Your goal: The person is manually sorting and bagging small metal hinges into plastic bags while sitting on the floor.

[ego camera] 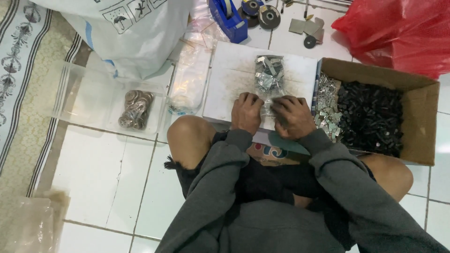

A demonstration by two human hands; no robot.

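While seated cross-legged on the white tile floor (101,171), both hands at work on a clear plastic bag of small metal clips (268,75) lying on a white board (229,77) across the knees. Left hand (247,110) clenched on the near end of the bag, knuckles up; right hand (291,115) pinching the same end just beside it, fingers curled into the plastic. Whether the mouth is being twisted, folded or sealed: cannot tell, fingertips hidden.

Just right of the board, an open cardboard box (415,117) holding black cylindrical parts (370,117) with loose silver clips (328,110) heaped along its left wall. To the left, a clear plastic tub (75,93) with a bundle of metal washers (135,108). Beyond the board, a blue tape dispenser (230,18), round abrasive discs (268,16), a red plastic bag (403,28) and a white sack (126,33).

Likely trouble: thin film torn by sharp clip edges under a hard squeeze; contents spilled over the board's edge if the hold slips; board tipped by uneven pressure, resting as it does on the legs only.
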